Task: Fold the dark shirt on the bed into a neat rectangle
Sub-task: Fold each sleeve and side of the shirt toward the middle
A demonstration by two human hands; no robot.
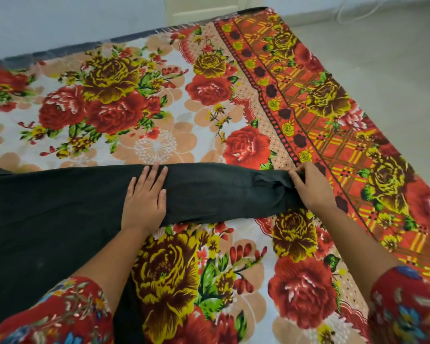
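Note:
The dark shirt (60, 209) lies flat across the left and middle of the bed, with one sleeve stretched out to the right. My left hand (145, 197) rests palm down on that sleeve near the shoulder, fingers spread. At the sleeve's end, my right hand (310, 187) pinches the cuff between thumb and fingers. The cuff is bunched and slightly wrinkled under that grip. The shirt's left part runs out of the frame.
The bed is covered by a floral sheet (159, 108) in red, yellow and peach, with a checked orange border (333, 145) along the right side. Beyond the right edge lies a pale floor (395, 70). A light wall stands behind the bed.

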